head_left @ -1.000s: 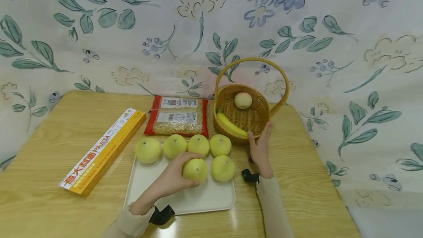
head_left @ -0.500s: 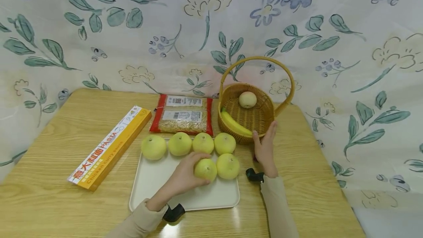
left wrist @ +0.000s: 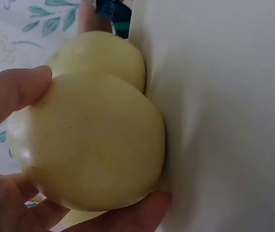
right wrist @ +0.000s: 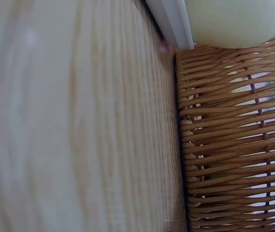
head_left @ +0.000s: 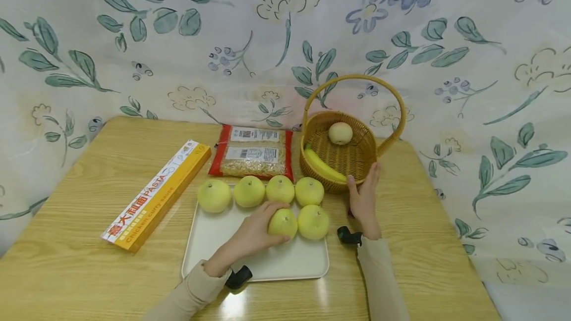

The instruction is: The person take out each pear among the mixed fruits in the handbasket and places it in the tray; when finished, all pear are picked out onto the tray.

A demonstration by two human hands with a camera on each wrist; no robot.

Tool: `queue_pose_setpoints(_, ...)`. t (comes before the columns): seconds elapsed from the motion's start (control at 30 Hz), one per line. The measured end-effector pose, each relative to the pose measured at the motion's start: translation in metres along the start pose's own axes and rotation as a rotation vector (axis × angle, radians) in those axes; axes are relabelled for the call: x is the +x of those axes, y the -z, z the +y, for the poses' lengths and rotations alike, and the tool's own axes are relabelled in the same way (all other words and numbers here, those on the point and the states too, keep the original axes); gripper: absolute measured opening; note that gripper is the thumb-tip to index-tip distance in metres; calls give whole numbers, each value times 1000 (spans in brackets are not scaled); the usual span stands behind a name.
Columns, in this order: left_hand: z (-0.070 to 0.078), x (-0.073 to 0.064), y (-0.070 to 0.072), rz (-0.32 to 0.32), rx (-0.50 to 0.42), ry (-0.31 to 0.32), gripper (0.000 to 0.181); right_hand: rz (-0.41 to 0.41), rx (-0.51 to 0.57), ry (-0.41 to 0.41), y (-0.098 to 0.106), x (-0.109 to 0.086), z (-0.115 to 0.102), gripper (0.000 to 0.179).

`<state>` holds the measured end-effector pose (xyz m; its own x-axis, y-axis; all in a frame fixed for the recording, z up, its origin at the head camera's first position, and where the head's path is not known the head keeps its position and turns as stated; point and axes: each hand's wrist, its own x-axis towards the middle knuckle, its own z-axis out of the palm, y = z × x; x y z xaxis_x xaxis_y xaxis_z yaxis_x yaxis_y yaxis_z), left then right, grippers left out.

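Hidden parts: left hand [head_left: 256,229] covers the left flank of the pear [head_left: 283,222] it holds; in the left wrist view that pear [left wrist: 91,142] fills the picture and only a thumb tip and part of the palm show.
Cut off: right wrist view shows only woven basket wall [right wrist: 234,140], a strip of table, a tray corner and the underside of one pale fruit; the right hand itself is outside that picture.
Hard to make out: small print on the grain packet [head_left: 254,155] and the pasta box [head_left: 156,196] is mostly unreadable beyond "PASTA".
Left hand fingers: curled round the pear, thumb on its top, fingers beneath.
Pear's place: on the white tray [head_left: 285,261], front row, touching a second pear at its 3 o'clock; four more pears line the tray's 12 o'clock edge.
Right hand [head_left: 365,199] fingers: straight and together, lying flat against the basket's near wall, thumb up at the rim.
Basket [head_left: 357,155]: at 1 o'clock from the tray, holding a banana [head_left: 323,165] and a round pale fruit [head_left: 340,133]; its handle arches upright.
Surface: light wood-grain table [head_left: 67,261], glossy near the front edge.
Room: cloth backdrop [head_left: 178,38] printed with green leaves and outlined flowers hangs behind and at the right.
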<state>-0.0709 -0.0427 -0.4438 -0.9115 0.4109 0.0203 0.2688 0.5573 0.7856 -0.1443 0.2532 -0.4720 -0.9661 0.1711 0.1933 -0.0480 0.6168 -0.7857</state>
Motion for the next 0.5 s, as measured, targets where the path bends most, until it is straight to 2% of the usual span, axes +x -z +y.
queue_pose_setpoints(0.23,-2,2,-2,-41,40,6,68,64,-189,2,6,-4,-1,81)
queue_pose_setpoints(0.5,2,-1,-4,-59,68,26,69,79,-228,16,9,-8,1,81)
